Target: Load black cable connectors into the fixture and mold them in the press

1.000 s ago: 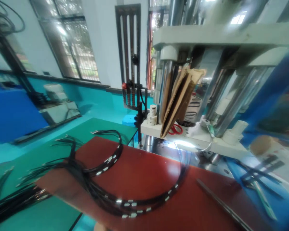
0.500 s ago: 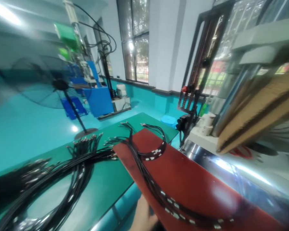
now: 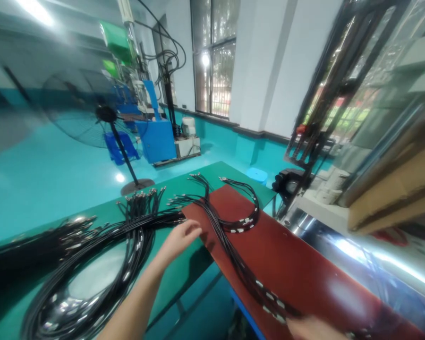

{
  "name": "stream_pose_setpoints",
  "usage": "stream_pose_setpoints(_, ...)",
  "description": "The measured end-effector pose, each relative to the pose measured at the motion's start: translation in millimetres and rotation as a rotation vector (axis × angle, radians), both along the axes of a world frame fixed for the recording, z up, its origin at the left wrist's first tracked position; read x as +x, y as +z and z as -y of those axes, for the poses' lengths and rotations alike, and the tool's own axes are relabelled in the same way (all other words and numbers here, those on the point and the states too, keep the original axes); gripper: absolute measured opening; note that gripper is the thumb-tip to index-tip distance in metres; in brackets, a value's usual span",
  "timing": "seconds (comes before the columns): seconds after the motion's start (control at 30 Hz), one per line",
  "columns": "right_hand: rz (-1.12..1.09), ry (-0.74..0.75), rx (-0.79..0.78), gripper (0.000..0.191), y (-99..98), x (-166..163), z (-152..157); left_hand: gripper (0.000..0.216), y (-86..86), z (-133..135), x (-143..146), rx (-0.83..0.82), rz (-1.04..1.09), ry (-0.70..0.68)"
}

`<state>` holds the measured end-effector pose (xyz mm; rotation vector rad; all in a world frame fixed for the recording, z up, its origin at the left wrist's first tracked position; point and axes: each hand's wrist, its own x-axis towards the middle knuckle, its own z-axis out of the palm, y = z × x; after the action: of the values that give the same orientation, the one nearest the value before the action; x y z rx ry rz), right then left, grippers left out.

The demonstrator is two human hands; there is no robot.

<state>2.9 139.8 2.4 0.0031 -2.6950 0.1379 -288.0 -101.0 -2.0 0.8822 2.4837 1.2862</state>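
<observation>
A bundle of black cables (image 3: 230,250) with white labels and metal ends lies along a red board (image 3: 290,255). My left hand (image 3: 182,236) is over the green table at the board's left edge, just left of the bundle. Its fingers are loosely bent, with a gap at the thumb, and nothing shows in them. At the bottom edge, my right hand (image 3: 311,328) is at the labelled stretch of the bundle, smeared by motion and partly cut off. Whether its fingers grip the cables cannot be made out.
Coiled black cables (image 3: 127,274) and a thick cable pile (image 3: 31,245) lie on the green table (image 3: 194,264). A metal-edged machine bed (image 3: 326,236) and brown cardboard (image 3: 396,184) stand at right. A fan (image 3: 106,113) and blue machine (image 3: 157,141) stand beyond.
My left hand has risen from below the board's left edge to beside the cable bundle. My right hand has come into view at the bottom. The view has shifted, moving the scene rightward.
</observation>
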Motion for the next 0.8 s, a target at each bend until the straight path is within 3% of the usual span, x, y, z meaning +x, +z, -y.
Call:
stream_pose_setpoints(0.1,0.133,0.089,0.033,0.043,13.0,-81.6,5.2,0.034,-15.1,-10.5,-13.2,0.122,0.003,0.083)
stream_pose_setpoints(0.2,0.238,0.087,0.087,0.055,17.3,-165.5,12.7,0.03,-28.1,-21.2,-15.2,0.181,-0.011,0.105)
stream_pose_setpoints(0.3,0.305,0.088,0.185,0.055,11.2,-214.2,19.3,0.027,-34.1,-28.1,-13.7,0.177,-0.034,0.117)
stream_pose_setpoints(0.5,0.359,0.059,0.246,0.022,1.6,-218.8,7.1,0.022,-38.9,-33.1,-13.4,0.146,-0.093,0.122)
stream_pose_setpoints(0.8,0.403,0.089,0.278,0.03,4.6,-195.6,-46.4,0.024,-38.7,-35.3,-21.8,0.129,-0.083,0.107)
